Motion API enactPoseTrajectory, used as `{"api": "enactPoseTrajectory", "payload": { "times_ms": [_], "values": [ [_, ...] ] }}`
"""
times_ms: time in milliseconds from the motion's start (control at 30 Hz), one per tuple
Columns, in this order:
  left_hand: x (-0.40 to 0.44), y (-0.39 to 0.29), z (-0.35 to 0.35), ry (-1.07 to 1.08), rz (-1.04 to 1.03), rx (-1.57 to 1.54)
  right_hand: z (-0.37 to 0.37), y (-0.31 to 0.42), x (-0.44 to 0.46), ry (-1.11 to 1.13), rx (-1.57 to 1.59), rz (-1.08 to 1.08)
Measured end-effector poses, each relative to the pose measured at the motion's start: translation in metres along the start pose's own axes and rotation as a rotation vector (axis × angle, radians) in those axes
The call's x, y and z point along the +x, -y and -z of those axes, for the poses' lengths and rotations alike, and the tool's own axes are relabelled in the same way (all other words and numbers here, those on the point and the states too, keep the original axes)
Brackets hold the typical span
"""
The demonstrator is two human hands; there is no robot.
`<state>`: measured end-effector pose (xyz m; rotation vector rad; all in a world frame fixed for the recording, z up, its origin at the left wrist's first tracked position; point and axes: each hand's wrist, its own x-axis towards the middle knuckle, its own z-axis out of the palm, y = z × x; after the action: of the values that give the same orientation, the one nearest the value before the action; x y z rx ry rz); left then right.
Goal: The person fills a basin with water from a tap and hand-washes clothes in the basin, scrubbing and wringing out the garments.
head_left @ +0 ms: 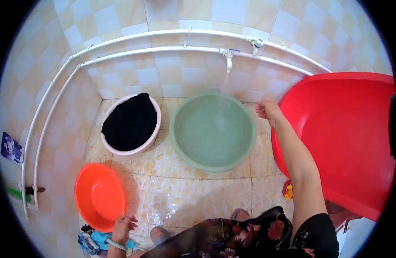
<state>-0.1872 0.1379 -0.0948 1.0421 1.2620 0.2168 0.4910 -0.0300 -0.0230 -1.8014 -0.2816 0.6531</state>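
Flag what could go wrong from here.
1. Overflow: water runs from the tap into the green basin, and the right hand is off the tap. Left running, it might spill over.

2. Slip: the tiled floor shines as if wet, and both feet are on it.

3. Soaking or tripping: blue cloths lie on the floor by the orange basin, close to the left foot.

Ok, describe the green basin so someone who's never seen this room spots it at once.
On the tiled wall, follow the lower white pipe to its tap. On the floor below, the green basin stands between a pale pink basin and a big red tub. It is the only green basin, and water from the tap runs into it.
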Motion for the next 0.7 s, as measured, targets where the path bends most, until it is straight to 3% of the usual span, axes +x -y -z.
{"api": "enactPoseTrajectory", "payload": {
  "times_ms": [167, 300, 467, 567, 700],
  "values": [
    [0.038, 0.038, -0.007, -0.058, 0.156, -0.068, -0.023, 0.009, 0.041, -0.072, -0.095, 0.080],
    [0.040, 0.052, 0.004, -0.127, 0.106, -0.235, -0.049, 0.034, 0.072, -0.121, -0.157, 0.165],
    [0.040, 0.053, 0.007, -0.196, 0.150, -0.215, -0.068, 0.083, 0.105, -0.246, -0.253, 0.346],
    [0.042, 0.058, 0.010, -0.194, 0.149, -0.217, -0.064, 0.099, 0.141, -0.392, -0.604, 0.555],
    [0.039, 0.056, 0.006, -0.190, 0.120, -0.202, -0.072, 0.118, 0.150, -0.355, -0.736, 0.551]
  ]
}}
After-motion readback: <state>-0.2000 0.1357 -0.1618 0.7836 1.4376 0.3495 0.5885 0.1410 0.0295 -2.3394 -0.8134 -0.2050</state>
